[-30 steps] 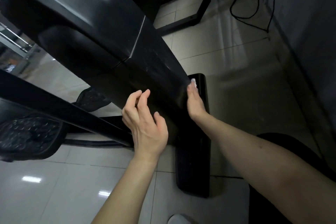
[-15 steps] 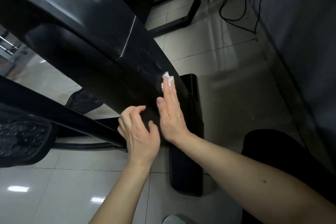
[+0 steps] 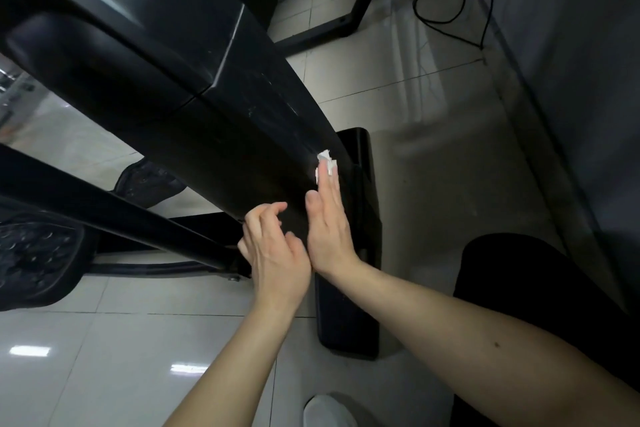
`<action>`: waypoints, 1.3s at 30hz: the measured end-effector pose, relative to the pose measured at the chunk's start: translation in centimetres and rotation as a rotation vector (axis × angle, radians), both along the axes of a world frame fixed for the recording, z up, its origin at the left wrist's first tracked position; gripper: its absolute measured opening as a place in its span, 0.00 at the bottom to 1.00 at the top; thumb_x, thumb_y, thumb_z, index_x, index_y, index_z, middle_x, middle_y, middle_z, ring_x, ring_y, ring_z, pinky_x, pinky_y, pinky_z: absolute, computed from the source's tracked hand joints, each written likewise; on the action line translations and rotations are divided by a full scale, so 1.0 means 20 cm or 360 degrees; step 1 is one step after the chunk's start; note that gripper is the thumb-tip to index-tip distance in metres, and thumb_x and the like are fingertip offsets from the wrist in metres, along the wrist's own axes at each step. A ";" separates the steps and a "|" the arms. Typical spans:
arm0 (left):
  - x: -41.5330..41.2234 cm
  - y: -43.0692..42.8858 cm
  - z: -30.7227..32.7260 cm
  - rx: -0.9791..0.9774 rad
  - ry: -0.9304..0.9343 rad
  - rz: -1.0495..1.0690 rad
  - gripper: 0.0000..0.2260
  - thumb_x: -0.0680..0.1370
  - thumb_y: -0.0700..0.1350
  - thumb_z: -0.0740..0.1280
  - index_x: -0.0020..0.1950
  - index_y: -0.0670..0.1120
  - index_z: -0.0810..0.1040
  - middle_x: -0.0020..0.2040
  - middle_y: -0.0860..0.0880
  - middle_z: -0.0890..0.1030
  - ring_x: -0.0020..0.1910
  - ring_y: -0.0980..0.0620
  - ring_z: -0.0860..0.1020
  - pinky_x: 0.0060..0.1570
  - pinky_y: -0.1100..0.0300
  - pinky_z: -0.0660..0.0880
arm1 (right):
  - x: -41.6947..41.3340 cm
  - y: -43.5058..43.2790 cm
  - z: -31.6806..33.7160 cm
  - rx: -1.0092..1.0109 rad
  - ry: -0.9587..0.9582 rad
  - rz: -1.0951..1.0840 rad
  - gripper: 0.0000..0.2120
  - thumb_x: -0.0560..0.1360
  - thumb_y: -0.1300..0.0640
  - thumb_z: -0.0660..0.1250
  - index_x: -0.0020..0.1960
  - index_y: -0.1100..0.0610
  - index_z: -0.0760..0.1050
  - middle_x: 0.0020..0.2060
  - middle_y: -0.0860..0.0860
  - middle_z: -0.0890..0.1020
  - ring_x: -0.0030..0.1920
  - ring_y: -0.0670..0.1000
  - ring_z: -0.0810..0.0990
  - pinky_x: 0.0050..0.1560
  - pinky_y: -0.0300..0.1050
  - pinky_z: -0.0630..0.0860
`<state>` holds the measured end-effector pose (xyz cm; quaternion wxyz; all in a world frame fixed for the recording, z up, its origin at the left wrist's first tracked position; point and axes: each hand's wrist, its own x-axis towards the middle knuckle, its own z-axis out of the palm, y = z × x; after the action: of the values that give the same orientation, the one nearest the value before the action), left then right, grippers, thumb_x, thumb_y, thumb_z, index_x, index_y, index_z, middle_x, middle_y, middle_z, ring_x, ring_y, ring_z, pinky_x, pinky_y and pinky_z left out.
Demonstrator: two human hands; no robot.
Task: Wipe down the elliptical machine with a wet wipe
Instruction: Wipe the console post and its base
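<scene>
The black elliptical machine's sloping main beam (image 3: 221, 121) runs from top left down to its base bar (image 3: 349, 308) on the floor. My right hand (image 3: 327, 229) lies flat with straight fingers on the beam's lower end, pressing a small white wet wipe (image 3: 325, 163) under its fingertips; only the wipe's edge shows. My left hand (image 3: 273, 253) hovers just left of it with loosely curled fingers, holding nothing, near the beam's underside.
A black pedal (image 3: 38, 260) and its arm (image 3: 114, 215) sit at the left, a second pedal (image 3: 149, 180) behind. Another black frame (image 3: 339, 10) and loose cables (image 3: 446, 7) lie on the tiled floor beyond. A grey wall (image 3: 571, 62) stands close on the right. My white shoe (image 3: 329, 412) is below.
My right hand came round from the beam's right side onto its face, fingers flat over the wipe. My left hand has closed in beside it with its fingers curled more.
</scene>
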<state>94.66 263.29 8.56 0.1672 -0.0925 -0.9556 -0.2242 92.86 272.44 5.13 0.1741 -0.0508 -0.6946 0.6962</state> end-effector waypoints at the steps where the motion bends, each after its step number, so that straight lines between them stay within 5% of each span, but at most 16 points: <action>1: 0.00 0.00 -0.01 -0.0026 -0.0012 -0.0009 0.22 0.73 0.33 0.66 0.66 0.47 0.72 0.63 0.52 0.69 0.60 0.49 0.74 0.62 0.52 0.64 | -0.01 0.02 -0.05 -0.0006 0.0030 -0.0011 0.26 0.87 0.49 0.46 0.84 0.52 0.45 0.82 0.40 0.45 0.81 0.42 0.41 0.81 0.45 0.43; 4: 0.01 -0.01 -0.05 -0.0091 -0.0093 -0.0041 0.24 0.73 0.35 0.68 0.67 0.48 0.71 0.65 0.52 0.70 0.63 0.47 0.74 0.64 0.44 0.66 | -0.03 0.07 -0.27 -0.0084 -0.0203 -0.0015 0.25 0.88 0.52 0.46 0.84 0.50 0.48 0.82 0.40 0.48 0.81 0.39 0.44 0.81 0.43 0.44; 10: 0.02 -0.01 -0.09 -0.0123 -0.0223 -0.0067 0.24 0.74 0.38 0.68 0.68 0.50 0.70 0.65 0.53 0.71 0.65 0.49 0.72 0.65 0.46 0.66 | -0.05 0.13 -0.47 -0.0162 -0.0841 0.0080 0.27 0.87 0.43 0.42 0.84 0.49 0.44 0.83 0.46 0.47 0.81 0.44 0.41 0.80 0.45 0.40; 19: -0.01 0.01 -0.15 -0.0158 -0.0192 -0.0114 0.23 0.73 0.38 0.69 0.67 0.49 0.71 0.63 0.51 0.70 0.64 0.49 0.71 0.64 0.50 0.65 | -0.32 0.25 -0.15 -0.0114 -0.0234 0.0057 0.25 0.88 0.45 0.43 0.84 0.49 0.50 0.82 0.44 0.53 0.81 0.41 0.47 0.79 0.39 0.43; 23: 0.01 0.00 -0.22 -0.0202 -0.0239 -0.0125 0.26 0.73 0.37 0.69 0.70 0.49 0.70 0.66 0.51 0.69 0.67 0.51 0.68 0.65 0.57 0.57 | -0.38 0.31 -0.43 -0.0164 -0.0521 0.0053 0.27 0.87 0.41 0.43 0.83 0.48 0.52 0.82 0.44 0.55 0.81 0.43 0.50 0.82 0.47 0.45; 30: 0.03 0.01 -0.31 -0.0211 -0.0407 -0.0151 0.26 0.73 0.38 0.68 0.71 0.49 0.69 0.67 0.52 0.69 0.66 0.50 0.71 0.67 0.49 0.63 | -0.34 0.35 -0.69 -0.0301 -0.0906 0.0106 0.30 0.86 0.42 0.43 0.83 0.55 0.49 0.83 0.46 0.51 0.82 0.46 0.48 0.81 0.48 0.44; 36: -0.01 0.01 -0.33 -0.0190 -0.0369 -0.0135 0.23 0.73 0.38 0.69 0.67 0.47 0.70 0.63 0.50 0.71 0.64 0.48 0.72 0.64 0.50 0.62 | -0.44 0.31 -0.43 -0.0205 -0.0539 0.0059 0.26 0.87 0.43 0.45 0.83 0.48 0.51 0.82 0.45 0.54 0.81 0.45 0.50 0.78 0.42 0.46; 39: -0.01 0.01 -0.33 -0.0184 -0.0361 -0.0141 0.22 0.73 0.38 0.69 0.67 0.47 0.71 0.62 0.51 0.70 0.64 0.48 0.71 0.65 0.50 0.62 | -0.48 0.33 -0.47 -0.0088 -0.0470 0.0044 0.26 0.86 0.41 0.42 0.83 0.43 0.51 0.82 0.44 0.55 0.82 0.48 0.49 0.81 0.48 0.44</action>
<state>94.44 263.53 1.96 0.0425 -0.1181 -0.9747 -0.1851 83.17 278.94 -4.26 0.0590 -0.1480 -0.6938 0.7023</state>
